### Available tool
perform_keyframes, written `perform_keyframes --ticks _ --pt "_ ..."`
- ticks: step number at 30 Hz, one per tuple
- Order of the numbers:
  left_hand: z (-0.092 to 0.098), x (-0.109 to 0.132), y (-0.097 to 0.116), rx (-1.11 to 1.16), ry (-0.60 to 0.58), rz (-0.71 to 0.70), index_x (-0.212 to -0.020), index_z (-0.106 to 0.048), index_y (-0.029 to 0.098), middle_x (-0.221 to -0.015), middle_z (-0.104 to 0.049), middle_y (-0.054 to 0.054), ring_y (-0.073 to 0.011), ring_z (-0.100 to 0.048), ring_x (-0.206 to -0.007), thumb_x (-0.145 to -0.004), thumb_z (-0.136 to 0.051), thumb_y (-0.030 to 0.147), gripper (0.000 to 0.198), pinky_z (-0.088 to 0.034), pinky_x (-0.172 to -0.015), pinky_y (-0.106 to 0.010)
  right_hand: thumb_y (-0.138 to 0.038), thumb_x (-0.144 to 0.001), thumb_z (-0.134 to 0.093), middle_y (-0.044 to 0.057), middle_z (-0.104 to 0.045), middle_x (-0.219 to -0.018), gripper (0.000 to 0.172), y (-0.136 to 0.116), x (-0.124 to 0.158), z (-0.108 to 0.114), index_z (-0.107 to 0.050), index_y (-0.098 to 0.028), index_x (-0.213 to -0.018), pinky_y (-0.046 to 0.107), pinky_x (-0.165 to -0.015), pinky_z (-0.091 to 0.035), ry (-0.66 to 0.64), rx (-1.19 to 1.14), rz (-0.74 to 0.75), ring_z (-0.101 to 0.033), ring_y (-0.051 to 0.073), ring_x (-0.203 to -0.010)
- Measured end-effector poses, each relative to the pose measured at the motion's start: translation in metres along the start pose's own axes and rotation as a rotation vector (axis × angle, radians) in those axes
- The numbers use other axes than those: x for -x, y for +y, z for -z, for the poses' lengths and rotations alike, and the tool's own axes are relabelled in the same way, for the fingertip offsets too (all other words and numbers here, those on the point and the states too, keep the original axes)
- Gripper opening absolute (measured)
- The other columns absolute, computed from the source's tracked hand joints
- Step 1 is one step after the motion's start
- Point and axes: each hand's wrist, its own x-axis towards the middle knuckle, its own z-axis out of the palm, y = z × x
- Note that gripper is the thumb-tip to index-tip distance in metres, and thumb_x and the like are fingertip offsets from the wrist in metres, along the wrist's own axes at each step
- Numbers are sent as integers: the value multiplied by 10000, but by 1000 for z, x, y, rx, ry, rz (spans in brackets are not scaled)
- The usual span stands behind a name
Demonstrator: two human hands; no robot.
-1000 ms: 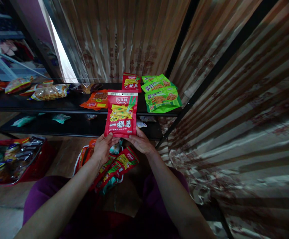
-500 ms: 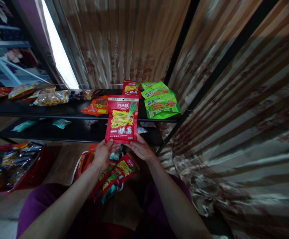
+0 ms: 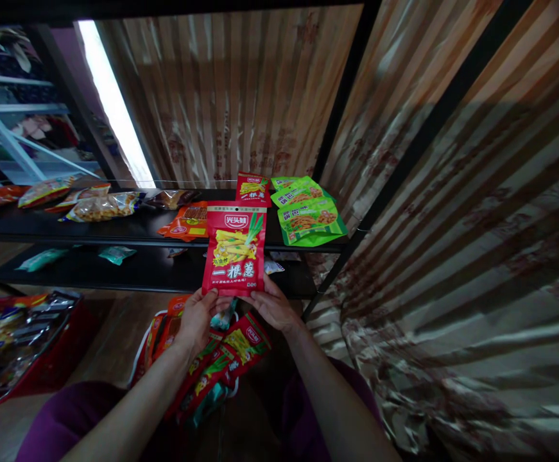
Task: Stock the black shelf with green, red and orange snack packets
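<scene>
I hold a red snack packet (image 3: 234, 249) upright in front of the shelf, gripped by its bottom edge. My left hand (image 3: 196, 316) pinches the lower left corner and my right hand (image 3: 271, 304) pinches the lower right corner. Below my hands a basket (image 3: 140, 340) holds more red packets (image 3: 231, 346). On the black shelf (image 3: 129, 232) behind the held packet lie another red packet (image 3: 253, 188), green packets (image 3: 308, 213) and an orange packet (image 3: 187, 220).
More snack bags (image 3: 99, 204) lie along the left of the shelf; a lower shelf (image 3: 91, 266) carries small teal packets. A red basket (image 3: 29, 346) of goods stands on the floor at left. A striped curtain (image 3: 452, 224) hangs behind and at right.
The view has tilted up a little, so the packet and my hands sit lower in the picture. Both hands keep the same grip on the packet.
</scene>
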Motion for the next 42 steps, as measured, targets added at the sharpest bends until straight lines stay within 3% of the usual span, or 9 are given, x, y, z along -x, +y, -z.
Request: perform_keyframes --ticks 11,15,21,26,29,32,36,42 --pt "5 -5 -8 2 -21 2 -825 -610 119 -695 -696 -53 -152 -655 -621 -540 -790 288 376 -516 -638 -258 -118 -647 -711 -32 -696 -1068 530 2 0 2 -571 -301 -1124 325 -862 -533 -5 -16 21 -659 157 -953" --pt "7 -6 -10 -94 24 -52 -895 -586 136 -688 -675 -25 -134 -619 -580 -583 -764 320 403 -500 -602 -255 -130 -655 -711 -22 -693 -1080 523 0 4 4 -564 -300 -1127 375 -877 -529 27 -9 33 -658 183 -961" --pt "9 -6 -9 -484 209 -511 -1129 -560 164 -1077 -629 -98 -193 -613 -955 -744 -638 306 418 -498 -819 -321 -124 -648 -705 -15 -689 -1097 521 -2 7 7 -571 -286 -1125 370 -894 -519 64 -11 55 -645 187 -996" --pt "-1 10 4 -910 166 -1019 -1063 -623 194 -1262 -534 -110 -237 -477 -1208 -844 -514 216 246 -386 -1021 -425 -132 -646 -695 -2 -686 -1099 543 -3 8 3 -565 -281 -1151 390 -891 -520 53 16 67 -646 209 -995" --pt "-9 17 7 -1034 122 -1166 -1039 -632 201 -1270 -535 -103 -241 -428 -1263 -857 -485 164 237 -348 -1057 -450 -128 -652 -684 0 -678 -1121 563 -5 9 0 -554 -285 -1177 396 -900 -516 60 10 76 -641 212 -1012" --pt "-15 18 3 -1066 54 -1156 -1104 -610 206 -1295 -528 -99 -241 -400 -1296 -863 -472 155 282 -353 -1063 -454 -120 -643 -692 -3 -682 -1110 545 -7 10 -4 -572 -284 -1149 378 -888 -522 82 6 52 -646 203 -996" --pt "-21 16 -6 -1069 10 -1038 -1249 -533 191 -1351 -493 -119 -239 -389 -1312 -879 -472 208 375 -355 -1072 -443 -139 -634 -719 -15 -693 -1068 548 -10 14 -6 -590 -303 -1141 370 -891 -520 88 15 24 -662 193 -951" --pt "-32 21 -12 -950 -13 -849 -1403 -349 187 -1429 -412 -142 -256 -371 -1332 -862 -531 354 595 -326 -1088 -457 -223 -674 -762 -4 -599 -1269 615 -9 19 -5 -553 -347 -1239 422 -1037 -406 -125 107 40 -547 227 -1186"
